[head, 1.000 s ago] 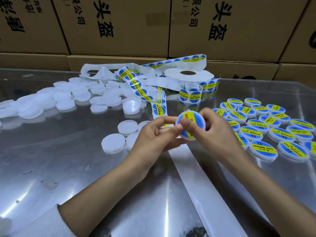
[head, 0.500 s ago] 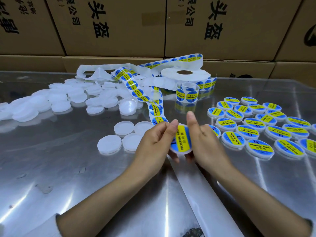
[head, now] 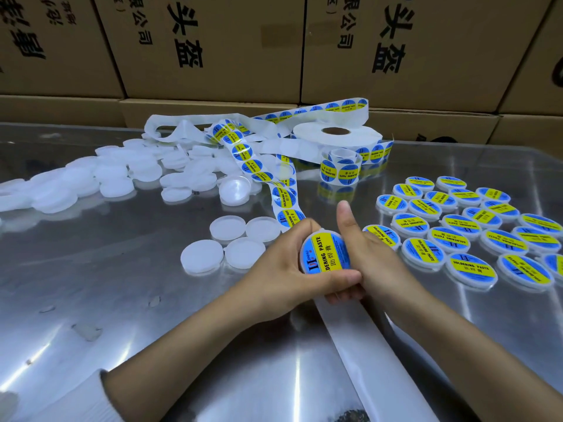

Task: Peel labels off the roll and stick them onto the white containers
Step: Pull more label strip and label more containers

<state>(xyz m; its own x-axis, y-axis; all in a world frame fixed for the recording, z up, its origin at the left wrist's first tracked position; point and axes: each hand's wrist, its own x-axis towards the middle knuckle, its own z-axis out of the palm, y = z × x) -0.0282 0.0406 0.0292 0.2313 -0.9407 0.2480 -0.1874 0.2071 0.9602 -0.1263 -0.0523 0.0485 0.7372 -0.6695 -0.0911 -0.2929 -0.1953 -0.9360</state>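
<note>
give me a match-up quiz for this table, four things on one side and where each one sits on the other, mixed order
Things:
1. label roll
2. bare containers
3. labelled containers
4. container in hand

Places:
A. rows on the right of the table
B. heap on the left of the table
C. between left hand and right hand
D. far side, in front of the boxes

Pairs: 1-D, 2-B, 3-A, 4-C

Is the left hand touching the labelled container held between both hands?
Touching. The head view shows the left hand wrapped round the labelled container, fingers over its upper rim and thumb beneath it.
</note>
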